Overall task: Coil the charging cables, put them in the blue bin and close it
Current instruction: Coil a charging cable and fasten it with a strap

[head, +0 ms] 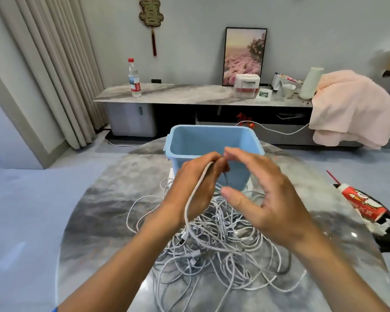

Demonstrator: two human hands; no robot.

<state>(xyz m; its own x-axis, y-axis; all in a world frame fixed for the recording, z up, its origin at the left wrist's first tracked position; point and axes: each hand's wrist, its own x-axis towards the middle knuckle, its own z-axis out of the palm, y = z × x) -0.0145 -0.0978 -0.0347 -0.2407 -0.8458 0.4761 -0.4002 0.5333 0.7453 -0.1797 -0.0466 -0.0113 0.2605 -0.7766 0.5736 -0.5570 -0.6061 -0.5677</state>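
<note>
Pinching white cable (195, 192) in left hand (194, 183); "Thinsgoods"-like tissue-pack (245, 85) print unclear.

A home living room.
Long curtains (54, 70), a low media cabinet (189, 109) with a framed picture (244, 56), a red wall ornament (151, 16), and a pink blanket (354, 109) draped nearby.

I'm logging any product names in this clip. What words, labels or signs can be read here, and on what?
Wall ornament: one large gold Chinese character, it looks like "囍".
Tissue pack on the sideboard: a dark printed word, too blurred to read.
Water bottle: red label, print too small to read.
Red and white packet on the table: white characters and a cartoon figure, too blurred to read.
Green card: unreadable.
Blue bin and cables: no text visible.
</note>
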